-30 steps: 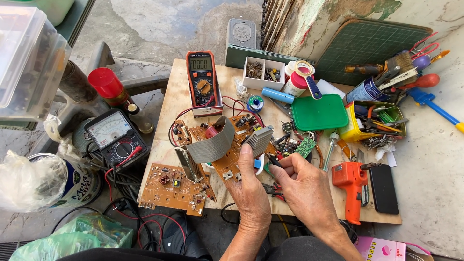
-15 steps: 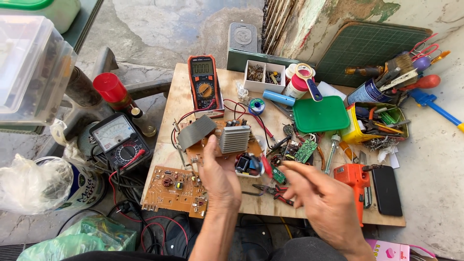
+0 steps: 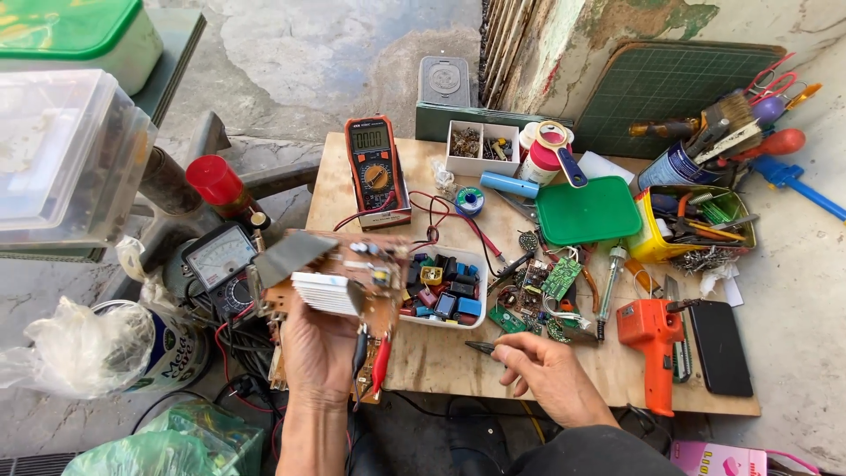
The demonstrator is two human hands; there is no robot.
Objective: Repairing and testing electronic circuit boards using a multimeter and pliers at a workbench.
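I saw a wooden table (image 3: pixel 458 361) full of small parts. My left hand (image 3: pixel 319 353) was closed around a brown circuit board (image 3: pixel 339 282), holding it up over the table's left edge, just beside a white tray (image 3: pixel 477 308) of little coloured parts. A grey meter (image 3: pixel 220 260) sat to the left of the board. My right hand (image 3: pixel 546 375) rested on the table, fingers curled shut on thin tweezers (image 3: pixel 481 348) near the front edge.

even, soft daylight, sharp throughout
no glare; faint shadows under the hands on the tabletop (image 3: pixel 458 357); wide-angle bending at the edges.
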